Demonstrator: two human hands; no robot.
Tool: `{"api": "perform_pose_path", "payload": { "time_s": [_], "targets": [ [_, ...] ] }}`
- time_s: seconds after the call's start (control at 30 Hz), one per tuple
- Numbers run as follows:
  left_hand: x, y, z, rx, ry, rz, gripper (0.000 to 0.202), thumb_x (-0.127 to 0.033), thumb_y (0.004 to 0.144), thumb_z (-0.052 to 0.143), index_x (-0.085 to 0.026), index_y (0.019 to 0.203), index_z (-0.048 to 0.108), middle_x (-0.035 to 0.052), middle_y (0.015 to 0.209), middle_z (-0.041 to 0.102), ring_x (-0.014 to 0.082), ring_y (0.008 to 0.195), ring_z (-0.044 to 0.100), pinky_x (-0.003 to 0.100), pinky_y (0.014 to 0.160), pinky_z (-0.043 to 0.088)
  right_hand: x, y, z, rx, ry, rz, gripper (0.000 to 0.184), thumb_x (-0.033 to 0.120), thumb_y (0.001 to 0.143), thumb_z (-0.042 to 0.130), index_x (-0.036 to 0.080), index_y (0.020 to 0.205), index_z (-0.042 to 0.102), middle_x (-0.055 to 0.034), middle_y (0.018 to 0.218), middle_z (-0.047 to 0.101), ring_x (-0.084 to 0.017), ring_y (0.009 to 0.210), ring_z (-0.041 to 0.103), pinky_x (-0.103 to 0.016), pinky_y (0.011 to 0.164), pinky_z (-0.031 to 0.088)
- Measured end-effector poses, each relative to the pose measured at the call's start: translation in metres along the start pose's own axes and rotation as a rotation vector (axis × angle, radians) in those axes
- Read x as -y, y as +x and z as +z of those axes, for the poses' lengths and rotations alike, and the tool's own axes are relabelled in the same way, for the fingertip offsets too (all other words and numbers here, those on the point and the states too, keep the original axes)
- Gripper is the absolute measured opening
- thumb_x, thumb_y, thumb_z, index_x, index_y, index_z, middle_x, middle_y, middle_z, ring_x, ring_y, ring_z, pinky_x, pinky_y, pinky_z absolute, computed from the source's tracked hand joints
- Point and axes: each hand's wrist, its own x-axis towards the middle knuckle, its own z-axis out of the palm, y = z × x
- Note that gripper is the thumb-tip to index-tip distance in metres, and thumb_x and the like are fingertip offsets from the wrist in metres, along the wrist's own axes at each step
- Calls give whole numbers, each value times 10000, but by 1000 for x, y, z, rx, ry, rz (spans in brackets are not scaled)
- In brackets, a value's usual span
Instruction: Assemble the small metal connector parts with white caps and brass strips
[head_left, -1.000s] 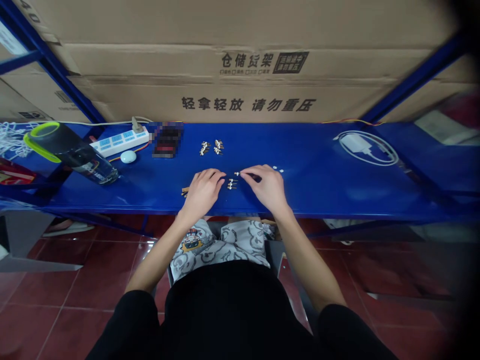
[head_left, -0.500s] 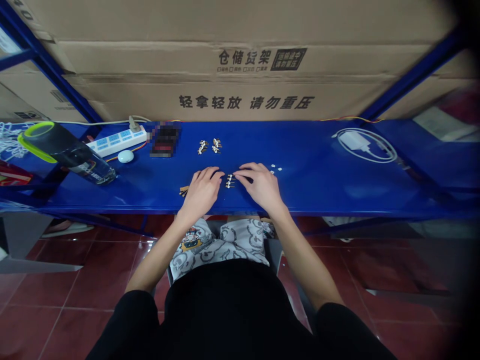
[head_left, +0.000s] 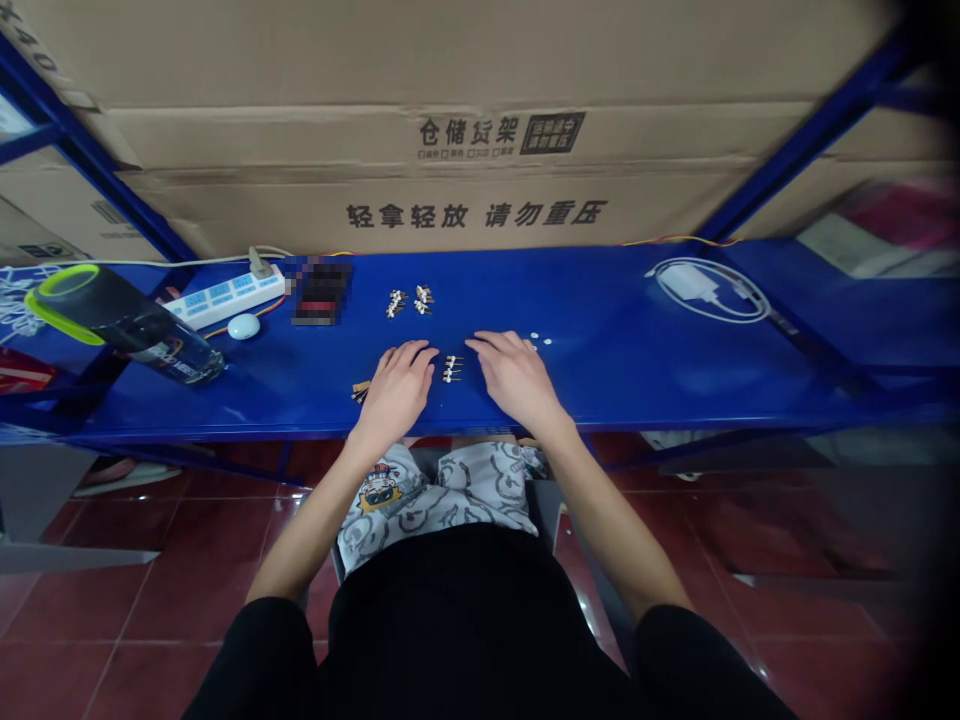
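Both my hands rest palm down on the blue shelf top (head_left: 630, 370). My left hand (head_left: 397, 385) lies flat with fingers stretched forward and holds nothing. My right hand (head_left: 514, 375) also lies flat, fingers slightly spread. Between them sit a few small white-tipped pins (head_left: 450, 368) in a short stack. Some brownish small parts (head_left: 361, 391) lie just left of my left hand. Farther back are two little heaps of similar small parts (head_left: 409, 300). Two tiny white caps (head_left: 540, 339) lie just beyond my right hand's fingers.
A dark bottle with a green rim (head_left: 120, 320) lies at the left, with a white power strip (head_left: 225, 295), a small white round object (head_left: 244, 326) and a dark box (head_left: 321, 292) behind. A coiled white charger (head_left: 701, 288) sits far right. Cardboard boxes (head_left: 465, 170) wall the back.
My right hand let go of the pin it pinched and flattened onto the shelf. My left hand's fingers straightened. The view shifted slightly.
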Motion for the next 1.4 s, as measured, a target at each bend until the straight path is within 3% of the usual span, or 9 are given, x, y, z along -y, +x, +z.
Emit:
{"api": "perform_pose_path", "payload": {
  "time_s": [0.1,0.23,0.7,1.4],
  "targets": [
    [0,0,0,10,1,-9,337,-185,1069,401,-154,1340,599,111,1423,604,272,1343,545,465,1148,416,0,0,5,13,-56,-3,462,131,1008,375,121,1402,616,-131,1510,556,-326,1369,512,-542,1097,445],
    [-2,0,0,15,-5,-33,346,-193,1070,399,-150,1358,588,112,1439,597,271,1352,542,469,1161,409,-3,1,9,24,-43,-24,474,120,1003,361,86,1407,607,-136,1502,565,-304,1396,509,-492,1156,411],
    [-1,0,0,-6,14,-12,344,-205,1073,385,-153,1329,609,119,1420,616,276,1339,554,466,1127,428,-8,2,10,12,0,-39,479,148,995,357,140,1393,624,-133,1476,586,-300,1383,521,-527,1147,416],
    [0,0,0,3,21,3,352,-200,1069,386,-144,1351,590,126,1432,602,280,1343,545,462,1129,427,-6,2,9,7,-2,-38,468,151,1001,362,131,1387,626,-130,1472,589,-308,1370,524,-523,1143,411]
  ]
}}
